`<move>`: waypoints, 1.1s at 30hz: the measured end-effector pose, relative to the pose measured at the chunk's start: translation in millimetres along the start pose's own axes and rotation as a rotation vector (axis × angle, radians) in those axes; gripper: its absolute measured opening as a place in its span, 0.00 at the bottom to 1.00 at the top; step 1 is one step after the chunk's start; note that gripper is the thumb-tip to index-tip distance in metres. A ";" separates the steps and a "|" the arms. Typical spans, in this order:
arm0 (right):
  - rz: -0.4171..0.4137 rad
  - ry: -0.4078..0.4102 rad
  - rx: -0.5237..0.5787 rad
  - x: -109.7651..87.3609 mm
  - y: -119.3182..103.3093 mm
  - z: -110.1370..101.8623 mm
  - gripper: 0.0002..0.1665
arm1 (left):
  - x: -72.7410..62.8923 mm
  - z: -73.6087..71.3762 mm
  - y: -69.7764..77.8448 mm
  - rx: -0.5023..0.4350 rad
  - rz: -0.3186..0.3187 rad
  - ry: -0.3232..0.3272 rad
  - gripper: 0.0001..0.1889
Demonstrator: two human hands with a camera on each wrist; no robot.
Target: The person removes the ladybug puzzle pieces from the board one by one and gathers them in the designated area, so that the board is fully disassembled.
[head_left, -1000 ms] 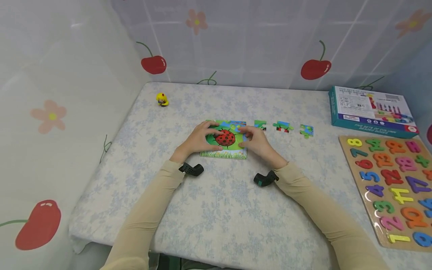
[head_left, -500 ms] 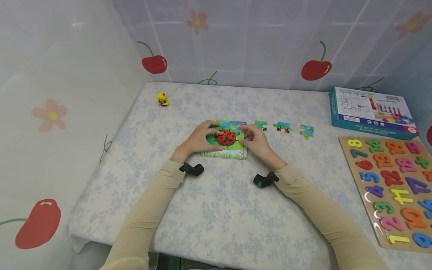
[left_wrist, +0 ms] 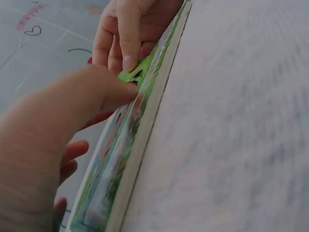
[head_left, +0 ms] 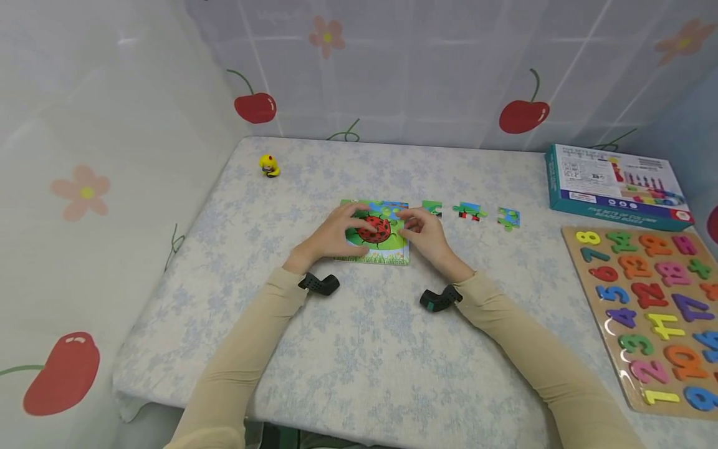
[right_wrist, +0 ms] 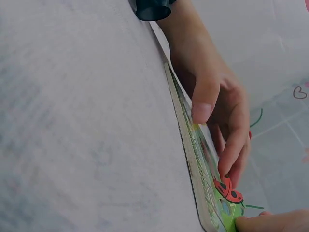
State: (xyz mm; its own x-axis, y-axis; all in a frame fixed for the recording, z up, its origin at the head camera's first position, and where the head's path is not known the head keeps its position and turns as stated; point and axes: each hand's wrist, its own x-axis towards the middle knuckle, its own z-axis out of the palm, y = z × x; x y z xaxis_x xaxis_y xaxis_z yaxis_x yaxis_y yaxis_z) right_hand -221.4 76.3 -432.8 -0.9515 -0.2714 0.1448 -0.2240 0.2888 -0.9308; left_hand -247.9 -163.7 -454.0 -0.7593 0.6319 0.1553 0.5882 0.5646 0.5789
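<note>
A ladybug jigsaw puzzle [head_left: 374, 257] in a flat tray lies on the table between both hands. My left hand [head_left: 331, 234] arches over its left side, thumb and fingers spread and resting at the picture. From the right, my right hand [head_left: 429, 240] pinches a green puzzle piece with part of the red ladybug on it. That piece [right_wrist: 231, 216] is tilted up from the tray in the right wrist view, under the right thumb [right_wrist: 263, 223]. In the left wrist view the same green piece [left_wrist: 129, 76] shows below the right thumb. The fingers hide parts of the picture.
Loose puzzle pieces lie right of the tray: a green one [head_left: 432, 208], a middle one [head_left: 470, 211] and a blue-green one [head_left: 508, 217]. Farther right are a teal box [head_left: 619, 215] and a letter-and-number board [head_left: 572, 249]. A yellow figurine [head_left: 269, 166] stands at the back left.
My left hand has shifted slightly right over the picture, its fingers a little farther across the ladybug. The right hand has barely moved, and the loose pieces stay put.
</note>
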 end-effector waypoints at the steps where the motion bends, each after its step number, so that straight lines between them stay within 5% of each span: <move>1: 0.001 -0.001 -0.008 -1.5 -4.2 -0.5 0.18 | 0.7 1.2 2.5 -0.014 0.013 -0.021 0.22; 6: 0.014 -0.004 -0.021 1.2 2.5 0.8 0.18 | 3.7 5.9 11.2 -0.014 0.029 -0.108 0.20; 11: 0.048 0.014 0.017 10.5 28.5 2.1 0.18 | 4.6 6.4 10.4 -0.007 0.035 -0.118 0.20; 23: 0.248 0.127 0.180 9.5 26.2 -5.3 0.17 | 7.3 6.2 11.0 0.012 0.011 -0.146 0.19; 28: 0.305 0.168 0.202 5.9 28.9 -16.9 0.19 | 7.2 10.2 6.0 -0.067 0.019 -0.114 0.16; 33: 0.359 0.227 0.237 -2.2 27.1 -40.5 0.21 | 3.6 9.5 0.7 -0.251 -0.014 0.004 0.10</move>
State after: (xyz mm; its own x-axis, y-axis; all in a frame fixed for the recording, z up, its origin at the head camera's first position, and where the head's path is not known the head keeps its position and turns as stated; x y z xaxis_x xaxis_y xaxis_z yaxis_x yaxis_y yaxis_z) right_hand -234.0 122.0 -444.7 -0.9877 0.0216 -0.1550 0.1565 0.1032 -0.9823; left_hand -247.6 -156.0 -460.6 -0.7686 0.6222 0.1487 0.4904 0.4239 0.7614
